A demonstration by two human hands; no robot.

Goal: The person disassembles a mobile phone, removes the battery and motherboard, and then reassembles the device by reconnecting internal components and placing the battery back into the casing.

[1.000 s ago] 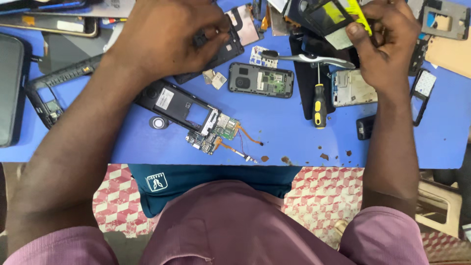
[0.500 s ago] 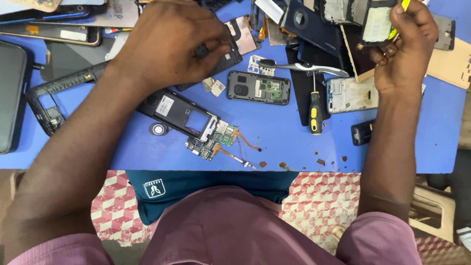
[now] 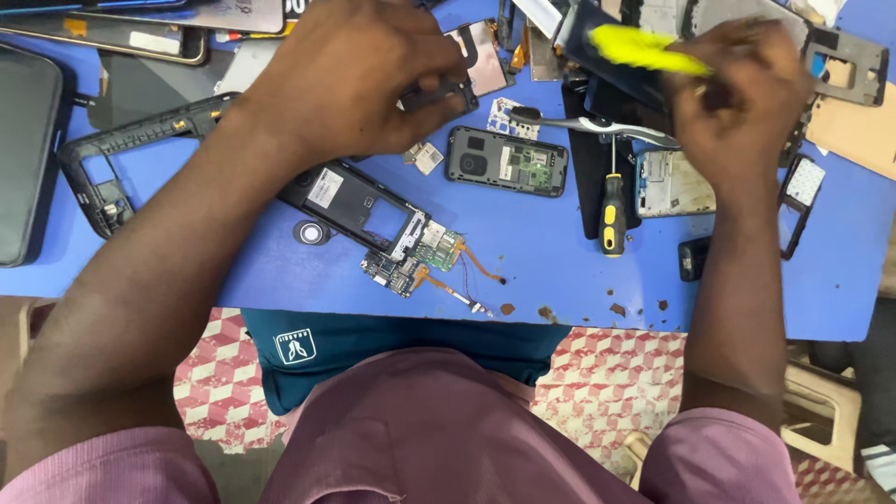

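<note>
My left hand rests on the blue table and pinches a small dark phone part between its fingertips. My right hand is at the upper right, closed on a yellow tool that points left and is blurred. Between my hands lies a small opened phone with its green board showing. Below my left hand sits a black phone frame with a loose circuit board and orange wires at its end.
A black-and-yellow screwdriver and metal tweezers lie near my right hand. A black frame and a dark tablet sit at the left; phone shells and screens crowd the far edge. Small brown bits dot the front edge.
My right hand has swung the yellow tool down and left, so it now points toward the middle. My left hand stays on the small dark part. The view has drifted slightly.
</note>
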